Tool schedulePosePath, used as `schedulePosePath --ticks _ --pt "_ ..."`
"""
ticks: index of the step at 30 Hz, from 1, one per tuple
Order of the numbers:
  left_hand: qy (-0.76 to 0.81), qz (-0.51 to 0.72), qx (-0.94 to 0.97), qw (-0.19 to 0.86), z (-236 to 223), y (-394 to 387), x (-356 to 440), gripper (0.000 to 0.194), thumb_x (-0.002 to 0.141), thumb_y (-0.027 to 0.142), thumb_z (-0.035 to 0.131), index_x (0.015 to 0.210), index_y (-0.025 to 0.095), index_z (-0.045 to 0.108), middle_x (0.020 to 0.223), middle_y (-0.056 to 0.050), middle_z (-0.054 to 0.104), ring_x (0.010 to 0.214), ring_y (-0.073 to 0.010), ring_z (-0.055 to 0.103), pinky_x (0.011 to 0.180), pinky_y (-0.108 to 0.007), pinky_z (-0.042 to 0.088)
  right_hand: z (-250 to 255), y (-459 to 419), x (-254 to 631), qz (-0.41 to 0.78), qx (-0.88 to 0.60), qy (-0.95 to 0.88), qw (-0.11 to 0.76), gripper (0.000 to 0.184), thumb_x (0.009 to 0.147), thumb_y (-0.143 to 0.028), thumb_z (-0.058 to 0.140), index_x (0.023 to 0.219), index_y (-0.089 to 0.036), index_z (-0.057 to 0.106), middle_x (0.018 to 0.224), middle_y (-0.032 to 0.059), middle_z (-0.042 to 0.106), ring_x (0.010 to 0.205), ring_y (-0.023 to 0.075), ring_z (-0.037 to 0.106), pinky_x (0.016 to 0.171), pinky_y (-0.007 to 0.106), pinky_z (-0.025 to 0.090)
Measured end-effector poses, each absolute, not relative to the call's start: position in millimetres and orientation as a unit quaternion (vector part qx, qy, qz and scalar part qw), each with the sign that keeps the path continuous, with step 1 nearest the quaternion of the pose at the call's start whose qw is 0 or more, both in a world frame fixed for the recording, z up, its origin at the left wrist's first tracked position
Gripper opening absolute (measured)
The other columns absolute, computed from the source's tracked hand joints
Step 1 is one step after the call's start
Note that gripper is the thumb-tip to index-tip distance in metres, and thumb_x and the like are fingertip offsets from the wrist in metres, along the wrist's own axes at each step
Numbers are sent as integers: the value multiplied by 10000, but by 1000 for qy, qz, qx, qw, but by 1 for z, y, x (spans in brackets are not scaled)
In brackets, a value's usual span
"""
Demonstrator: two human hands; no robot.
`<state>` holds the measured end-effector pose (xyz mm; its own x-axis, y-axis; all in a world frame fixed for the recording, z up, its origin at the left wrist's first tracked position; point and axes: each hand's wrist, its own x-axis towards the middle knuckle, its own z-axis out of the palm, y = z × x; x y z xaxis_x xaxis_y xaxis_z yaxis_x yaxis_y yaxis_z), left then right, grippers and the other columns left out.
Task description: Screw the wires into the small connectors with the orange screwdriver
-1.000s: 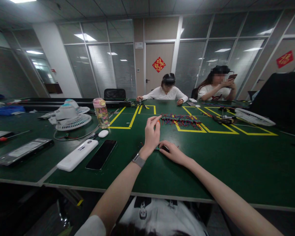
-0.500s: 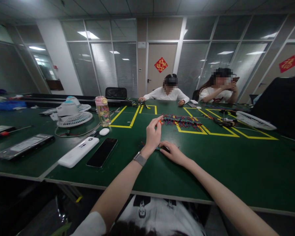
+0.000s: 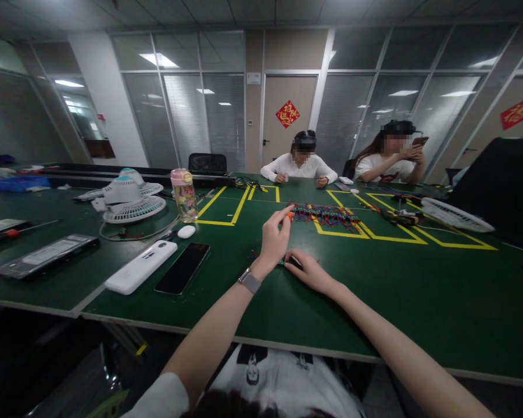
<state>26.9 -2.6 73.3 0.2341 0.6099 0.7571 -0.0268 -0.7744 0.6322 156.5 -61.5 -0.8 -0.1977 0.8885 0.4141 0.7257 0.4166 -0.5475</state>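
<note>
My left hand is raised over the table, its fingers closed around a small orange object whose kind I cannot make out. Close below it, my right hand rests low on the tabletop. Its fingers are bent against a small circuit board with wires, mostly hidden behind both hands. Thin red and dark wire ends stick out left of my left wrist. Just beyond the hands lies a long row of small boards with red and blue wires.
A white power bank, a black phone and a white oval case lie to the left. Behind them stand a bottle and a white fan. Yellow tape marks the green table. Two people sit opposite.
The view has shifted slightly. My hands keep nearly the same pose, with more of the orange object showing. The person opposite has drawn one hand in toward the chest.
</note>
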Motion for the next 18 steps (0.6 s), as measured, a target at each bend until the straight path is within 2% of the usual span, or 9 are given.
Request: schedulePosePath --ticks 3,6,11,15,18 --pt "227 590 748 202 74 -6 26 233 879 223 522 1069 219 655 900 -36 598 838 -144 577 820 -269 461 -1 -62 156 116 -529 -762 356 53 865 -227 505 889 -192 536 922 55 631 849 185 587 799 325 460" --pt "249 596 745 163 76 -9 24 200 849 273 583 1017 223 679 915 -38 533 849 -146 555 837 -276 456 -1 -61 155 114 -531 -760 356 48 858 -226 512 879 -188 533 901 54 627 834 186 584 780 315 457" --pt "189 605 746 207 77 -9 25 297 912 134 417 1100 198 638 1052 -61 574 989 -140 564 915 -276 438 -3 -60 156 112 -530 -762 355 81 842 -214 531 914 -179 539 917 58 631 846 190 588 783 315 457" --pt "200 609 739 205 78 -10 25 204 863 176 545 1022 200 671 929 -41 593 884 -143 580 847 -271 464 -4 -60 157 115 -528 -762 356 82 833 -204 538 912 -186 538 938 59 633 857 188 591 791 323 463" --pt "240 619 725 184 78 -10 25 170 833 232 604 975 210 696 943 -49 552 879 -150 564 853 -285 464 -4 -60 158 116 -528 -761 358 77 830 -200 538 906 -192 536 942 60 633 881 193 593 811 337 466"
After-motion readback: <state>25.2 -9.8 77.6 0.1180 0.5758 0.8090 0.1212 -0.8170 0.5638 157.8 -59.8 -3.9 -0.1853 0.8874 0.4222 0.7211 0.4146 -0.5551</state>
